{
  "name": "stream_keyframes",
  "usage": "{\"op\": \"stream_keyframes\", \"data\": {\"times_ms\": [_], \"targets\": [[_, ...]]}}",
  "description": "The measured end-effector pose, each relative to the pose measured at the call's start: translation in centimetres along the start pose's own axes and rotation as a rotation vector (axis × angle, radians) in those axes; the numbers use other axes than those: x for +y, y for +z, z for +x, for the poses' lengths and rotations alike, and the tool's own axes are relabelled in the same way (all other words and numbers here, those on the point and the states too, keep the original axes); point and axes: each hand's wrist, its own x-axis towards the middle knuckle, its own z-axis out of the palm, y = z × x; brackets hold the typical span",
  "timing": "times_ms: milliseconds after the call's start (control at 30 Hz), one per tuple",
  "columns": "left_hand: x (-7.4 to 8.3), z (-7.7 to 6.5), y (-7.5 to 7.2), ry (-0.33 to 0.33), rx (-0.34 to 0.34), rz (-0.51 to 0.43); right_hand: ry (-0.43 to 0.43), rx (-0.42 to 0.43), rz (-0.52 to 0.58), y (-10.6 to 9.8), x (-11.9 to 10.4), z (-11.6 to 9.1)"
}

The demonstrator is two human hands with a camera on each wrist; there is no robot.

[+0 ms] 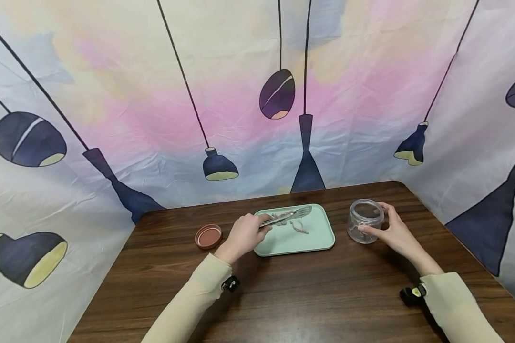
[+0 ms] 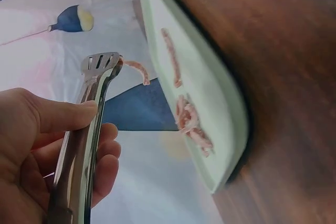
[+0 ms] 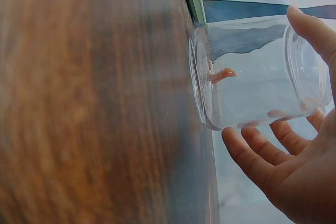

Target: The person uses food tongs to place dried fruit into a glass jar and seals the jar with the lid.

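Observation:
Silver slotted tongs point(image 1: 285, 217) are gripped in my left hand point(image 1: 244, 234), their tips over the pale green tray point(image 1: 283, 247). In the left wrist view the tongs' tips pinch a thin reddish-brown strip point(image 2: 137, 70) that looks like dried meat, held above the tray. A single strip point(image 2: 171, 59) and a small clump of strips point(image 2: 193, 127) lie on the tray. My right hand point(image 1: 396, 233) holds a clear lidless jar point(image 1: 365, 234), thumb on one side and fingers on the other. It stands upright on the table with a small piece of strip point(image 3: 223, 75) at its bottom.
Left of the tray, a reddish-brown round lid point(image 1: 209, 237) lies on the dark wood table point(image 1: 300, 295). The jar stands just right of the tray. Behind the table hangs a cloth backdrop point(image 1: 240, 95) printed with lamps.

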Motion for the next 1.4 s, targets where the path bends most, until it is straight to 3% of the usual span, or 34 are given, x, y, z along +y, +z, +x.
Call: {"op": "stream_keyframes", "data": {"times_ms": [333,633,867,1400], "targets": [[-0.1,0.8,-2.0,-0.021,0.095,-0.034,0.003,-0.001,0.004,0.0,-0.2,0.0],[0.3,1.3,-2.3,-0.028,0.126,-0.092,0.001,0.005,0.000,0.1,-0.1,0.0],[2.2,2.8,-2.4,0.015,0.176,-0.115,-0.003,0.014,0.001,0.2,-0.1,0.1],[7.3,6.4,-2.4,0.082,0.143,-0.223,0.000,0.015,0.014,0.2,0.0,0.2]]}}
